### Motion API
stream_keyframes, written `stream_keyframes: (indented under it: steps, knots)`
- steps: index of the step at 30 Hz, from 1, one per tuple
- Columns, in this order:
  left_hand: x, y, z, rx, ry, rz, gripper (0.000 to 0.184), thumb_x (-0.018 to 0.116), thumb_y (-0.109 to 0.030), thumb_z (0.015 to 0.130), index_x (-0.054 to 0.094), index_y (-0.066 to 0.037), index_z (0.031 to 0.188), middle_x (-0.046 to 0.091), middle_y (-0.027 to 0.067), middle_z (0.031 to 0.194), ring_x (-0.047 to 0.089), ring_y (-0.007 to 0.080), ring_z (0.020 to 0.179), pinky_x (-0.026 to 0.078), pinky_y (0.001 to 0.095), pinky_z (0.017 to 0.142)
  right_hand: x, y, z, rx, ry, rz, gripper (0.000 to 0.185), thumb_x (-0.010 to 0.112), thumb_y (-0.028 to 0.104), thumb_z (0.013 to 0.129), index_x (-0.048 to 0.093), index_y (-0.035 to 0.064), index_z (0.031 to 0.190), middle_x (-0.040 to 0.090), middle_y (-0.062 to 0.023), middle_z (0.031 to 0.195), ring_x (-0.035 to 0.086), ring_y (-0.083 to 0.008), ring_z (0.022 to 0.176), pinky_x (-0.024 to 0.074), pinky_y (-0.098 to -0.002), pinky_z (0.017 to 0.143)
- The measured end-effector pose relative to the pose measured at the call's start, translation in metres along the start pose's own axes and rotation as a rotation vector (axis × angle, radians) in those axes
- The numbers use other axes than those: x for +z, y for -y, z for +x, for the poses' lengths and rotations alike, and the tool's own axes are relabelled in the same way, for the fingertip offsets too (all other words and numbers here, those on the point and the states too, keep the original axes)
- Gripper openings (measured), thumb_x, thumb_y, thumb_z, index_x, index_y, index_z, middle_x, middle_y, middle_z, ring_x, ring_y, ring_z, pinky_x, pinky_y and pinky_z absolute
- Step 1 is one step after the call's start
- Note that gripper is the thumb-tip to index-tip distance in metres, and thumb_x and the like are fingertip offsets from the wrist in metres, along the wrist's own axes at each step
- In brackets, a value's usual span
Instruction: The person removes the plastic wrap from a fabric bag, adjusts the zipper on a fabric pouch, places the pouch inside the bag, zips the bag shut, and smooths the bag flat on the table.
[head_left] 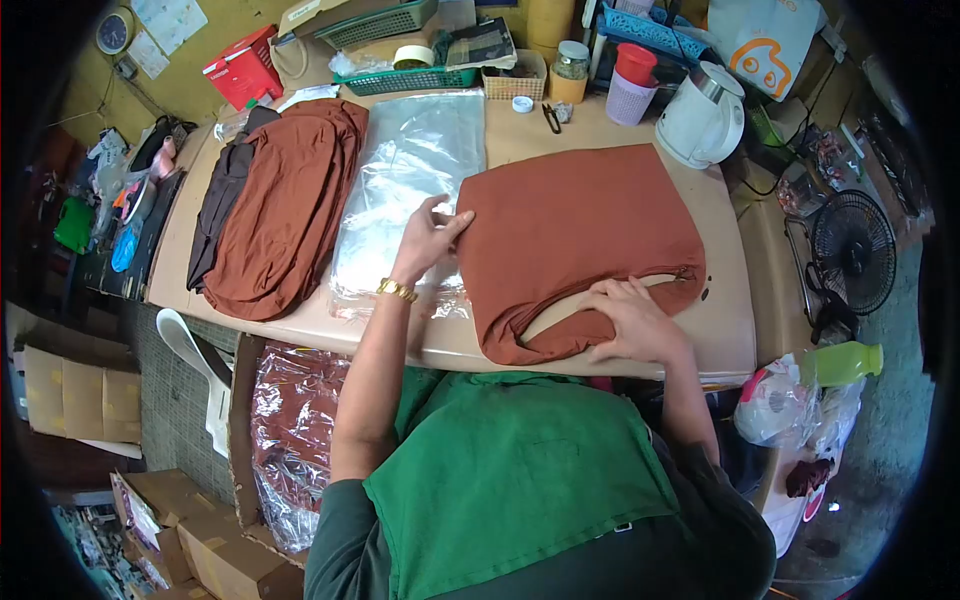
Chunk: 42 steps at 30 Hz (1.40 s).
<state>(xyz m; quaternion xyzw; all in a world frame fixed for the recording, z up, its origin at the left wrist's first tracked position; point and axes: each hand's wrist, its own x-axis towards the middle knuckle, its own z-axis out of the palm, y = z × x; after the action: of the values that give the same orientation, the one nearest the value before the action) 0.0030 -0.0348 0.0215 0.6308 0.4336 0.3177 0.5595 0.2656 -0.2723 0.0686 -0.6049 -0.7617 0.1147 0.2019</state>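
Note:
A rust-brown folded garment point(580, 210) lies on the table in front of me, its near edge curved around a gap where a beige surface shows. My left hand point(432, 240) is at the garment's left edge, thumb tip touching the cloth and fingers apart. Across the near right part of the garment, my right hand point(635, 322) rests with its fingers spread, pressing on the cloth beside the gap. Left of the garment is a stack of clear plastic bags point(400, 180). Farther left lies a pile of rust-brown garments point(290, 200) with darker cloth along one side.
At the back stand a green basket point(405, 82), a glass jar point(571, 65), a lilac cup point(630, 98) and a white kettle point(703, 115). Small black scissors point(551, 118) lie near the jar. An open carton point(245, 450) of plastic-wrapped brown items sits below the table; a fan point(853, 250) stands right.

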Motion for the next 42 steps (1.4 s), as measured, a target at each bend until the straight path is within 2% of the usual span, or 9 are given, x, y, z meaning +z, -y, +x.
stream_keyframes:
  steps: [7,11,15,17,23,28,31,38,42]
  knots:
    - [-0.045,0.004,0.050,0.314,-0.380,-0.438,0.017,0.068,-0.011,0.090,0.063,0.001,0.101,0.068,0.0055,0.086,0.061,0.0131,0.069,0.050,0.0254,0.063,0.003,-0.014,-0.023,0.161,0.058,0.141,0.014,0.063,0.013,0.087,0.063,-0.0007,0.086,0.058,-0.0143,0.081,0.056,-0.0334,0.084,0.0394,-0.0441,0.102]
    - [-0.070,0.007,0.015,0.649,-0.712,0.442,0.027,0.066,-0.021,0.092,0.062,0.005,0.100,0.068,0.0096,0.083,0.063,0.0219,0.073,0.051,0.0359,0.072,0.018,-0.004,-0.008,0.076,-0.203,0.107,0.015,0.058,0.011,0.091,0.062,-0.0021,0.084,0.056,-0.0147,0.074,0.057,-0.0329,0.078,0.0421,-0.0451,0.096]
    - [-0.043,-0.026,-0.086,-0.153,0.544,0.149,0.045,0.050,-0.038,0.100,0.068,0.002,0.091,0.070,0.0103,0.085,0.067,0.0155,0.076,0.055,0.0292,0.070,0.016,0.014,0.016,0.069,-0.358,0.195,0.011,0.059,0.006,0.090,0.060,-0.0023,0.084,0.057,-0.0138,0.076,0.057,-0.0319,0.078,0.0430,-0.0429,0.090]
    - [0.000,-0.010,-0.113,-0.227,0.687,-0.212,0.052,0.047,-0.045,0.101,0.062,0.003,0.111,0.069,0.0140,0.105,0.067,0.0193,0.094,0.055,0.0340,0.086,0.011,0.025,0.027,0.036,-0.409,0.226,0.009,0.059,0.005,0.090,0.059,-0.0021,0.084,0.057,-0.0133,0.076,0.056,-0.0317,0.078,0.0434,-0.0415,0.088]
    - [0.040,-0.010,-0.083,-0.080,0.188,-1.367,0.050,0.042,-0.039,0.103,0.043,-0.001,0.135,0.056,0.0157,0.130,0.057,0.0280,0.119,0.049,0.0418,0.103,0.000,0.053,0.037,0.060,-0.385,0.297,0.012,0.060,0.013,0.091,0.063,0.0015,0.087,0.060,-0.0159,0.070,0.058,-0.0356,0.069,0.0474,-0.0416,0.073]
    - [0.027,0.023,-0.071,-0.205,-0.135,-1.357,0.039,0.044,-0.026,0.104,0.047,0.000,0.133,0.057,0.0165,0.131,0.056,0.0290,0.121,0.046,0.0445,0.105,-0.001,0.048,0.020,0.166,0.174,0.372,0.025,0.059,0.024,0.092,0.063,-0.0004,0.094,0.065,-0.0210,0.083,0.060,-0.0412,0.081,0.0481,-0.0449,0.069]
    - [0.016,0.016,-0.075,-0.147,0.201,-1.842,0.043,0.043,-0.032,0.103,0.047,-0.001,0.133,0.056,0.0174,0.131,0.054,0.0310,0.123,0.044,0.0498,0.105,0.001,0.046,0.025,0.206,0.384,0.432,0.025,0.063,0.027,0.090,0.065,0.0025,0.094,0.066,-0.0186,0.084,0.062,-0.0378,0.086,0.0470,-0.0449,0.081]
    - [0.020,0.021,-0.137,-0.237,0.157,-1.342,0.049,0.042,-0.042,0.102,0.045,-0.004,0.133,0.053,0.0173,0.135,0.052,0.0323,0.124,0.043,0.0512,0.105,0.013,0.005,0.018,-0.153,-0.236,-0.062,0.017,0.063,0.024,0.090,0.068,0.0083,0.087,0.065,-0.0107,0.077,0.062,-0.0281,0.091,0.0289,-0.0481,0.109]
    - [-0.016,0.042,-0.128,-0.191,-0.084,-1.369,0.049,0.044,-0.038,0.102,0.039,-0.006,0.138,0.052,0.0156,0.136,0.051,0.0305,0.126,0.048,0.0481,0.104,0.005,-0.014,0.022,0.082,-0.011,0.084,0.020,0.061,0.018,0.091,0.065,0.0053,0.077,0.058,-0.0105,0.066,0.061,-0.0279,0.075,0.0324,-0.0465,0.107]
